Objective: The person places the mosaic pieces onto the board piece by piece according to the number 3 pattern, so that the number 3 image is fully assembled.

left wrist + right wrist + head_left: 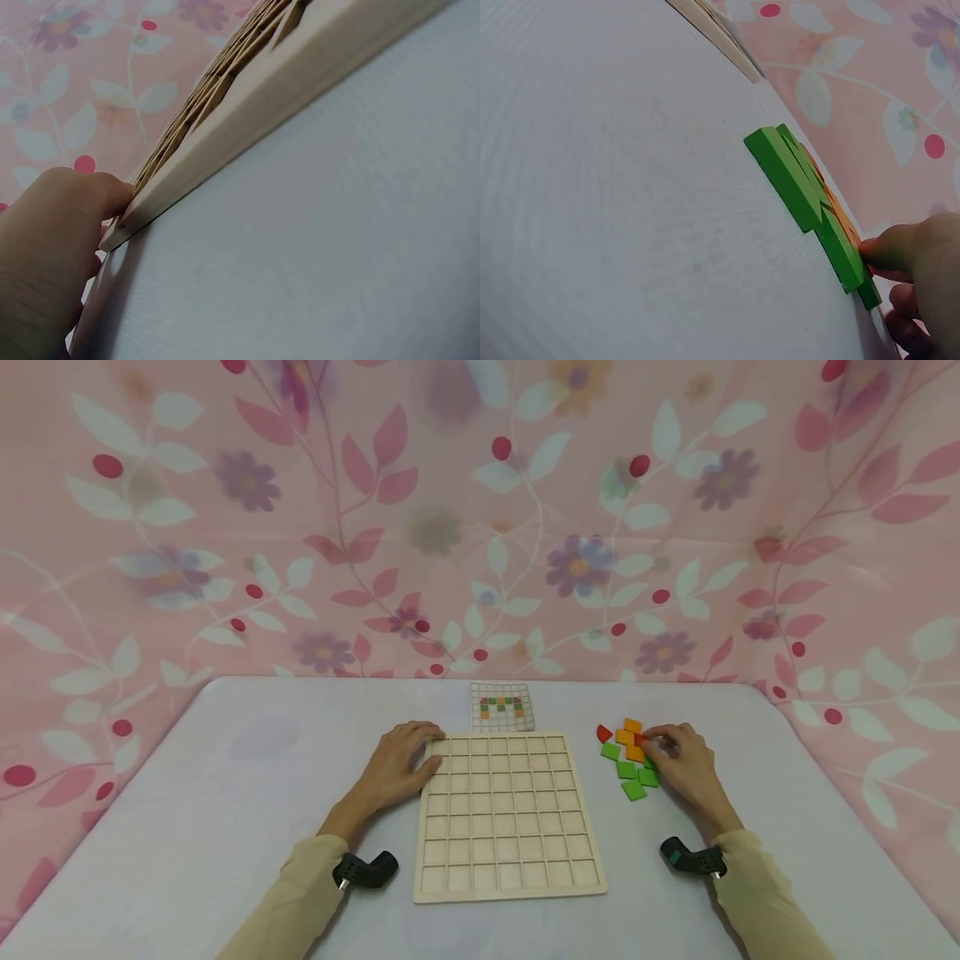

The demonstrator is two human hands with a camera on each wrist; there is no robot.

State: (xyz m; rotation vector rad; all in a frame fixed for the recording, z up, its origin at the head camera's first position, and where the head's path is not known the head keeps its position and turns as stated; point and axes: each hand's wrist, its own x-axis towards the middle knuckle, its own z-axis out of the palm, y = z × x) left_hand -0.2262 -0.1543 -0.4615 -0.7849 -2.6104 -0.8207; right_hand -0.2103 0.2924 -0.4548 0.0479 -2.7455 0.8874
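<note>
A wooden grid board [510, 814] lies flat on the table, its square cells bare. My left hand [397, 764] holds the board's far left corner; in the left wrist view the thumb [112, 195] rests on the rim and the other fingers are mostly hidden. To the board's right lies a loose group of green tiles [633, 790], orange tiles [633, 726] and a red quarter-circle piece [603, 734]. Among them my right hand [686, 768] pinches a small red piece [640, 739], partly covered by the fingertips. Green tiles [784, 180] stand out in the right wrist view.
Behind the board lies a pattern card [501, 707] with a grid and coloured squares. Everything rests on a white table [262, 810], with a pink floral cloth [450, 527] hanging behind it. Each wrist wears a black camera mount [365, 869].
</note>
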